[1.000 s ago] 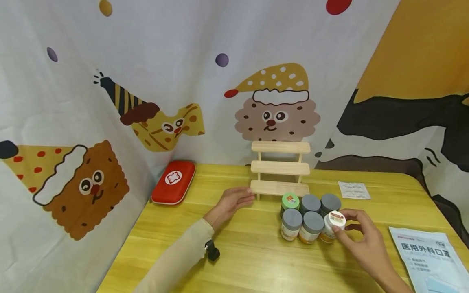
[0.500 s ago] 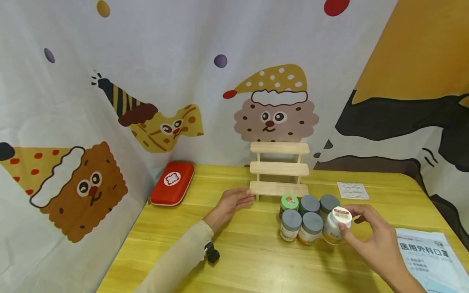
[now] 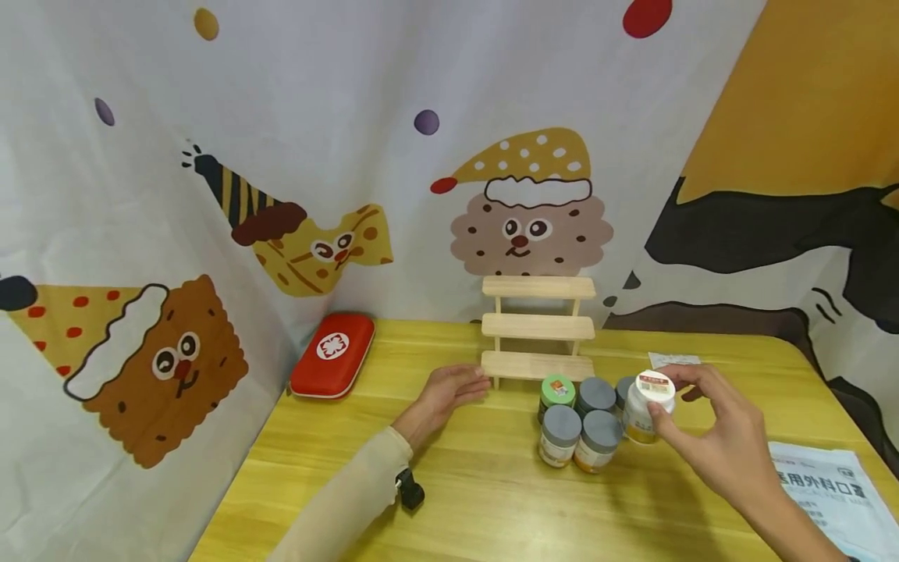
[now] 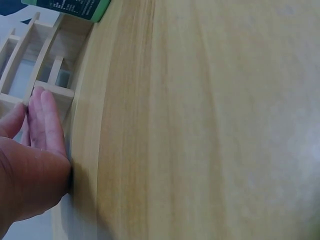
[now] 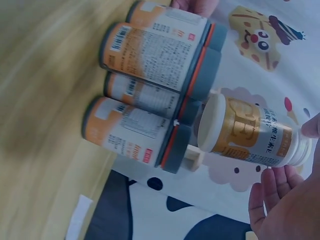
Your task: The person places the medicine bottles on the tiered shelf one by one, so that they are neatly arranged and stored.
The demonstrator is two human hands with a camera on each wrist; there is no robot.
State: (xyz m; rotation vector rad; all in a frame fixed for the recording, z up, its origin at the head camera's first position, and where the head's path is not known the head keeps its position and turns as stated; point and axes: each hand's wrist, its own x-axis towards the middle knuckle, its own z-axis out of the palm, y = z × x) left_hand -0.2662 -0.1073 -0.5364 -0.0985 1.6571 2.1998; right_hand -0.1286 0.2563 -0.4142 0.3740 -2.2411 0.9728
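Note:
My right hand (image 3: 726, 437) pinches a white pill bottle (image 3: 642, 417) near its white lid, held above the table. In the right wrist view the bottle (image 5: 250, 132) shows a gold label, and the fingers are at its lid end. Left of it stand several grey-lidded jars (image 3: 600, 441) with white and orange labels, grouped with one green-lidded jar (image 3: 558, 390). My left hand (image 3: 445, 398) lies beside the left end of a three-step wooden rack (image 3: 537, 325). Its fingers are straight, with the tips at the lowest step; the left wrist view shows them against the rack (image 4: 55, 90).
A red first-aid case (image 3: 333, 355) lies at the back left of the yellow wooden table (image 3: 456, 507). At the right is a pale blue face-mask packet (image 3: 829, 499). A small white paper slip (image 3: 667, 359) lies behind the right hand. A printed cloth (image 3: 393, 94) hangs behind.
My right hand has lifted the white pill bottle from the front right of the jar group and carried it up and toward the back. The left hand stays at the rack.

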